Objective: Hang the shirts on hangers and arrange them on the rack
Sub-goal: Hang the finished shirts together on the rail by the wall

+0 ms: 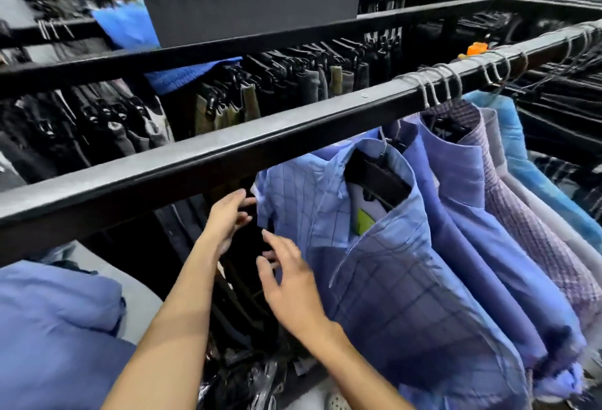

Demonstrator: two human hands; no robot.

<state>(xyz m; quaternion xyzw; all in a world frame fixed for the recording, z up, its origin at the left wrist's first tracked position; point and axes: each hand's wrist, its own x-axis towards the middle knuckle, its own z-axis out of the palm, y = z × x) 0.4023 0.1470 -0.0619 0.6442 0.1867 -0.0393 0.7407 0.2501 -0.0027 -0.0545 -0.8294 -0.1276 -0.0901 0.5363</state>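
The black rail (260, 145) of the rack ran across the view above both hands, and to the right of the hands a row of shirts already hung from it on hangers: a light blue checked shirt (374, 246) nearest the hands, then a plain blue shirt (472, 214), a purple checked one (537, 246) and paler ones beyond, their wire hooks (436, 87) bunched together on the rail up and to the right. That part of the work looked done. Down and to the left of the hands lay a heap of blue shirts (55, 328) not on hangers, so by my reading a fair share of the hanging remained. The nearest shirt sat on a black hanger (374, 178) whose hook I could not follow to the rail, so I could not tell whether it was fully seated. The left hand (228, 217) reached up just under the rail with its fingers loosely spread, the fingertips at or just beside the collar edge of the checked shirt; contact could not be confirmed through the blur. The right hand (286, 282), lower and just to the right of the left, had its fingers fanned and relaxed beside the shirt's front, gripping nothing. Both seemed to be squaring up this latest shirt.
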